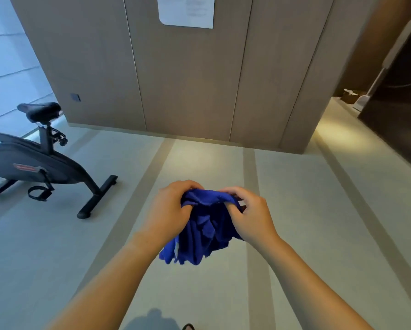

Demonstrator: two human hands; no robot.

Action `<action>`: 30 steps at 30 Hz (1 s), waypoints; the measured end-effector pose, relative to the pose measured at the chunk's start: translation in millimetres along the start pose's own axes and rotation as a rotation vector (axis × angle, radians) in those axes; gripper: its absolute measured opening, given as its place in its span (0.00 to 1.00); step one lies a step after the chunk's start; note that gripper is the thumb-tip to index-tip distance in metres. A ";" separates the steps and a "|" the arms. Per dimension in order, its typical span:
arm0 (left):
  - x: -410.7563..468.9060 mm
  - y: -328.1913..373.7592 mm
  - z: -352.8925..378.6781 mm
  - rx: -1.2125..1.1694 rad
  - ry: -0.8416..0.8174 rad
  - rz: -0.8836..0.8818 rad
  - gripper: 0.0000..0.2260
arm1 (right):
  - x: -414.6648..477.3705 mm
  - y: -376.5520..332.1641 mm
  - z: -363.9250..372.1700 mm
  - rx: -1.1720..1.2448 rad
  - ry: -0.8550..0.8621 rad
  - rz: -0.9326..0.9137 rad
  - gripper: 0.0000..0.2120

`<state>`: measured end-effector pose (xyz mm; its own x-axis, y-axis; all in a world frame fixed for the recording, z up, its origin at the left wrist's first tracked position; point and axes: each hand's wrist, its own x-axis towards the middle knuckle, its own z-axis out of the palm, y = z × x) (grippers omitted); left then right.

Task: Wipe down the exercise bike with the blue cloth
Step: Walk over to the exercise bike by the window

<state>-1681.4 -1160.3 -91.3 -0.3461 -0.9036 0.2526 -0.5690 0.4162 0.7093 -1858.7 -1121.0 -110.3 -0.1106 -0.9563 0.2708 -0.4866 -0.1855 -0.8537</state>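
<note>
A bunched blue cloth point(203, 231) hangs in front of me at mid-frame, above the floor. My left hand point(168, 209) grips its upper left part with curled fingers. My right hand point(248, 214) pinches its upper right edge. The black exercise bike point(36, 160) stands on the floor at the far left, well apart from both hands. Its saddle point(39, 110) is at the top, a pedal with a strap point(39, 192) hangs low, and its front end is cut off by the frame edge.
A beige panelled wall block point(187, 79) with a white paper sheet point(186, 10) stands straight ahead. Pale striped floor point(294, 210) stretches around me. A dark doorway and a white upright appliance point(371, 91) are at the far right.
</note>
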 end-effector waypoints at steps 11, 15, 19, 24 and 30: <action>272.0 -88.7 -34.8 0.148 0.105 0.004 0.18 | 289.1 45.8 67.2 0.058 -0.137 -0.041 0.16; 374.7 -132.5 -38.4 0.168 0.128 -0.003 0.19 | 404.1 79.4 92.0 0.081 -0.166 -0.063 0.13; 471.7 -176.7 -47.0 0.175 0.150 -0.043 0.18 | 521.7 104.7 114.7 0.063 -0.216 -0.129 0.10; 580.5 -233.0 -74.6 0.192 0.194 -0.154 0.17 | 661.2 118.1 154.4 0.060 -0.289 -0.190 0.08; 676.5 -323.3 -124.7 0.209 0.200 -0.252 0.16 | 799.0 121.0 234.5 0.112 -0.357 -0.225 0.07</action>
<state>-1638.5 -1918.8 -67.7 -0.0349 -0.9736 0.2255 -0.7648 0.1713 0.6211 -1802.8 -1960.5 -101.6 0.3038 -0.9036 0.3019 -0.3654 -0.4032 -0.8390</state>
